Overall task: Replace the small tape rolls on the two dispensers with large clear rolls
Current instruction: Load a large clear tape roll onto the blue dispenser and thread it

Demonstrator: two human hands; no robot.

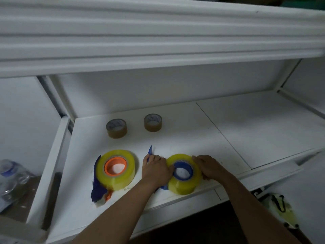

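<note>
Near the tabletop (228,131) edge, both hands grip a fat yellowish clear roll (184,175) on a blue dispenser (149,152): left hand (155,169) curled at its left, right hand (209,167) around its right. Another large roll (117,167) sits left; two small brown rolls (116,128) lie farther back.

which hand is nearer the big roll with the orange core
Left. The left hand sits between the orange-core roll and the blue-core roll; the right hand is beyond the blue-core roll.
</note>
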